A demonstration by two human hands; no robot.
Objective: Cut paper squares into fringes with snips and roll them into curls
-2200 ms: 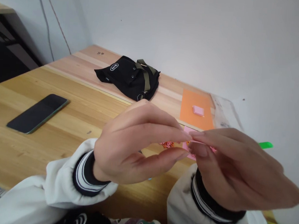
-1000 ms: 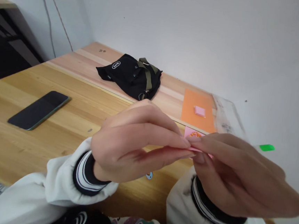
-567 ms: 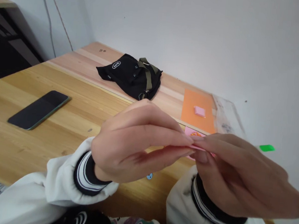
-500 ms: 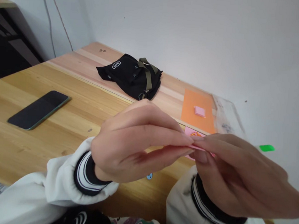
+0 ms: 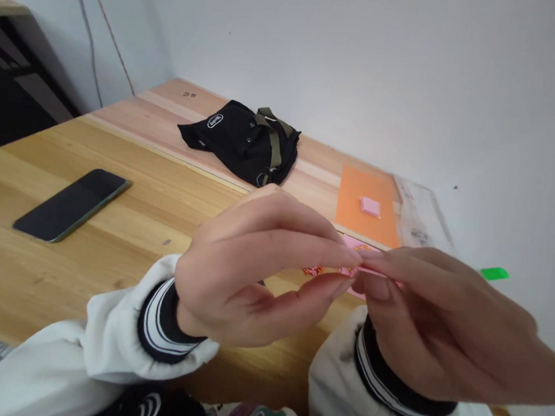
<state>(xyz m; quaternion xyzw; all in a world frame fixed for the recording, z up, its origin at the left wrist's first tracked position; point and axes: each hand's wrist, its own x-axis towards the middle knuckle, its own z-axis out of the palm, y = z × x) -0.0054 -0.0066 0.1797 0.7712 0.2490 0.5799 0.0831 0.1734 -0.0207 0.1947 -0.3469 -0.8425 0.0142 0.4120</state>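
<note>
While pink paper point(image 5: 375, 271) is pinched in the right hand point(image 5: 447, 320) above the table point(image 5: 121, 272), its edge is met by the left hand point(image 5: 255, 267), thumb narrowly parted; lettering point(image 5: 214, 121) on the bag point(image 5: 237, 145) cannot be read.

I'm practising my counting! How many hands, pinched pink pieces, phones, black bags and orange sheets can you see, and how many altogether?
Left hand and right hand: 2
Thin pink piece pinched in the right hand: 1
Phone: 1
Black bag: 1
Orange sheet: 1
Total: 6
</note>
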